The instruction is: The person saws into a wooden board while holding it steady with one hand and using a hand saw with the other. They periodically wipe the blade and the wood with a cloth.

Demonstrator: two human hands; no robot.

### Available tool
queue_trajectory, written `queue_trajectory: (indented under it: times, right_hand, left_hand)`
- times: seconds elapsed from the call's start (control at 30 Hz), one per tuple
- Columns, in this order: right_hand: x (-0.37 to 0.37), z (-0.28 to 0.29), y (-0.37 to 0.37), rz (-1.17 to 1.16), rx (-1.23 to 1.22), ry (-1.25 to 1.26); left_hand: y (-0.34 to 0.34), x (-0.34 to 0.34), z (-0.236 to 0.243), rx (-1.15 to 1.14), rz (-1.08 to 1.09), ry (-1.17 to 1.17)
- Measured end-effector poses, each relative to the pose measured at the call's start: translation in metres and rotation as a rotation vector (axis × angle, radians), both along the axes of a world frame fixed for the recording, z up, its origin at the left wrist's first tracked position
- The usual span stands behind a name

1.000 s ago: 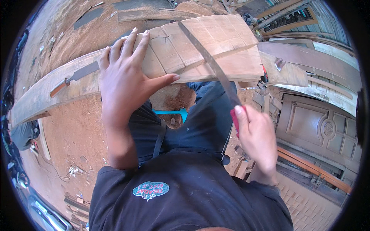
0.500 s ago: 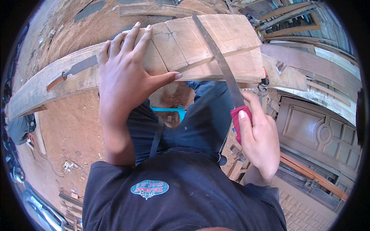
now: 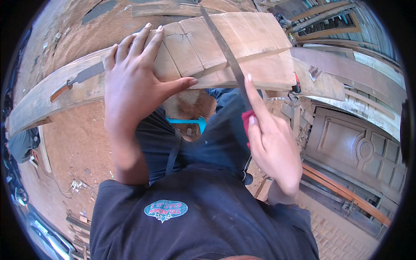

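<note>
My left hand (image 3: 132,82) lies open on a pale wooden block (image 3: 186,45), its fingers spread over the top and the thumb along the near edge. Several cross lines or cuts run over the block's top face. My right hand (image 3: 275,147) is closed round the red handle (image 3: 246,123) of a handsaw (image 3: 232,60), mostly hidden by the fingers. The index finger stretches forward along the blade. The saw's long, narrow blade lies slantwise over the block, its tip beyond the far edge. Left of my left hand, a wooden-handled chisel (image 3: 89,73) rests on a beam.
The long beam (image 3: 34,108) runs beneath the block, across my legs. A red and black tool (image 3: 296,82) is by the block's right end. A turquoise bar (image 3: 186,121) shows between my legs. A carved panel door (image 3: 342,134) and stacked boards (image 3: 355,78) are at right.
My right hand and the saw have moved left and slightly forward. The index finger, earlier at the handle, now points along the blade. My left hand stays on the block.
</note>
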State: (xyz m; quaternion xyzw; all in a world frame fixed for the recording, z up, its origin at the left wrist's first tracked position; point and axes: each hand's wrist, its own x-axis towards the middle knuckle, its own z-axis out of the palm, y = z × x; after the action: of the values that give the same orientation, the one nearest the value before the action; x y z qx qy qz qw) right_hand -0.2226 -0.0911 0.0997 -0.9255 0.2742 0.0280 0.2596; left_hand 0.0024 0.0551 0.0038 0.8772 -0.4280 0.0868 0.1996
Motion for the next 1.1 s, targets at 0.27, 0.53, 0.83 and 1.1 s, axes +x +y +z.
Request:
queue_trajectory:
  times: [0.27, 0.53, 0.83, 1.1]
  right_hand:
    - [-0.005, 0.006, 0.004, -0.008, -0.087, 0.078]
    - [-0.007, 0.019, 0.010, 0.021, -0.128, 0.173]
    - [-0.009, 0.010, -0.008, 0.035, -0.031, 0.114]
    - [0.007, 0.006, -0.014, 0.059, -0.037, 0.028]
  left_hand:
    - [0.002, 0.000, 0.000, 0.002, -0.011, -0.028]
    - [0.002, 0.000, 0.000, 0.009, 0.005, -0.019]
    - [0.001, 0.000, 0.000, -0.006, -0.002, -0.022]
    - [0.000, 0.003, -0.001, 0.040, -0.011, -0.017]
